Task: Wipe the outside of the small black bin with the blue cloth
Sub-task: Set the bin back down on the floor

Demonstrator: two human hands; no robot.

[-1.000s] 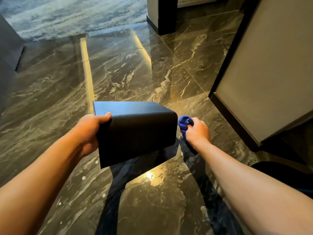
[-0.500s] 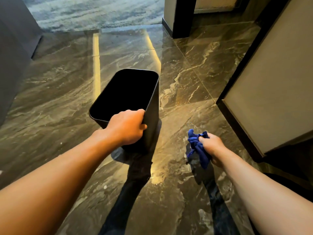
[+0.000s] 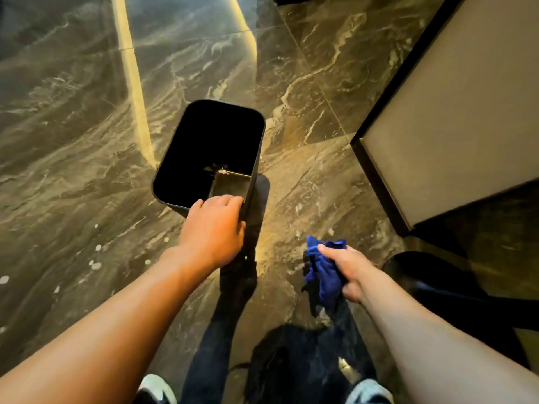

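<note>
Your left arm reaches forward from the lower left, bare to the wrist, and your left hand point(image 3: 213, 228) lies palm down over the near rim of the bin point(image 3: 256, 170), fingers point(image 3: 227, 199) curled over the edge and thumb at the right. Your right arm comes in from the lower right, forearm bare, with the wrist turned inward. Your right hand point(image 3: 345, 272) is closed in a fist around the bunched cloth point(image 3: 322, 272), held low and well apart from the left.
</note>
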